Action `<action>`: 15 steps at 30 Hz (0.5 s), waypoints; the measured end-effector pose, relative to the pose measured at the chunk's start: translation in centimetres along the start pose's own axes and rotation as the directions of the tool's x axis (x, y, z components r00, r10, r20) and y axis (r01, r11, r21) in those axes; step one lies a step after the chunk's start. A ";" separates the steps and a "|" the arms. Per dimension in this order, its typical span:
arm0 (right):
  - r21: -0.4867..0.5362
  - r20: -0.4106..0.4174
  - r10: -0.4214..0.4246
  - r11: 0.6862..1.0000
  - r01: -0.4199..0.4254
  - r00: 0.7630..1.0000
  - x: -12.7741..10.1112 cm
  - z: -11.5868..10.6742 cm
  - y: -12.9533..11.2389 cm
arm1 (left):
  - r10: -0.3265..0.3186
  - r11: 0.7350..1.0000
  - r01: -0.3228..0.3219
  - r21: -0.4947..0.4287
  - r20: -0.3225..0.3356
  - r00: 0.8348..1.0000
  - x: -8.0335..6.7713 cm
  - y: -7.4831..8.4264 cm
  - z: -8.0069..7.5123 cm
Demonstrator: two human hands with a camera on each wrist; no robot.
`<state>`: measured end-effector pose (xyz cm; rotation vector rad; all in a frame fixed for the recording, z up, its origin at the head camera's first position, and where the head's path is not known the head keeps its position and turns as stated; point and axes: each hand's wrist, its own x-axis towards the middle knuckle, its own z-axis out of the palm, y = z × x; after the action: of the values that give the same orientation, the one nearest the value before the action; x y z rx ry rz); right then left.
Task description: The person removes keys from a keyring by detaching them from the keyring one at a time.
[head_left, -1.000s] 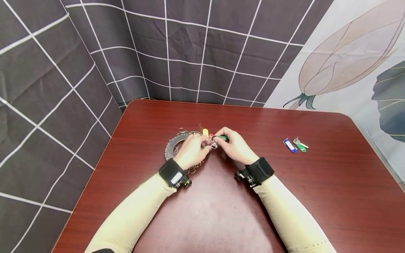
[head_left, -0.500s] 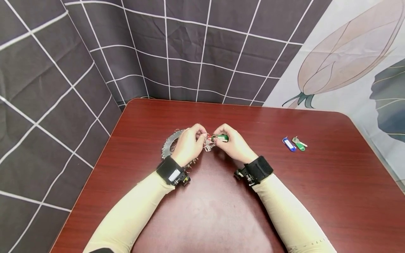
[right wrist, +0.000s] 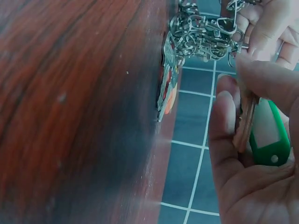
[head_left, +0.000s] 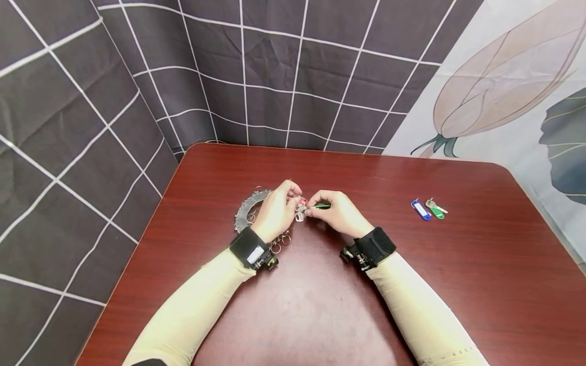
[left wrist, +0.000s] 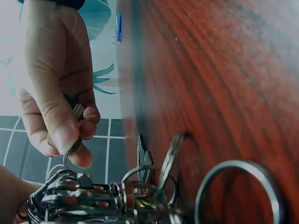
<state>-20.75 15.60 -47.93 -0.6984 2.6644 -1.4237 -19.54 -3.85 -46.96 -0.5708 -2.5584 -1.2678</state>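
My right hand (head_left: 341, 213) pinches a key (right wrist: 245, 123) with a green key tag (right wrist: 271, 135) attached, just right of the large grey ring. My left hand (head_left: 276, 211) reaches over that grey ring (head_left: 244, 208), which is hung with many small metal clasps and split rings. Its fingertips pinch a small metal clasp (right wrist: 231, 58) at the ring's right side. Between the hands, other keys (head_left: 299, 216) and a red tag (head_left: 303, 202) lie against the ring. Fingers partly hide the spot where the held key meets the clasps.
On the right of the red-brown table (head_left: 366, 315) lie a blue key tag (head_left: 420, 209) and a key with a green tag (head_left: 437, 208). Loose-hanging split rings (head_left: 275, 248) stick out at the grey ring's front edge. A dark gridded cloth (head_left: 274, 61) stands behind the table.
My left hand has shifted slightly left and up, baring the keys between the hands. The green tag in my right hand has turned edge-on. A yellow tag seen earlier is now hidden.
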 end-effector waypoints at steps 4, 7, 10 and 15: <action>-0.018 -0.066 -0.007 1.000 0.006 0.998 0.1 0.0 -0.1 | -0.006 1.000 0.006 0.014 0.011 1.000 0.0 0.1 0.1; -0.014 -0.088 0.013 1.000 -0.014 0.996 0.1 0.0 -0.1 | -0.014 1.000 0.013 0.024 0.032 0.999 -0.1 0.3 0.1; -0.031 -0.083 0.028 0.999 -0.031 0.996 0.1 0.0 -0.1 | -0.021 0.999 0.019 0.035 0.045 0.999 -0.1 0.4 0.1; -0.081 -0.069 0.023 0.996 -0.028 0.997 0.1 0.0 -0.2 | -0.019 0.999 0.017 0.038 0.040 0.999 -0.2 0.4 0.2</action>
<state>-20.78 15.41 -47.76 -0.6304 2.7873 -1.3625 -19.21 -3.53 -46.84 -0.5726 -2.6206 -1.2231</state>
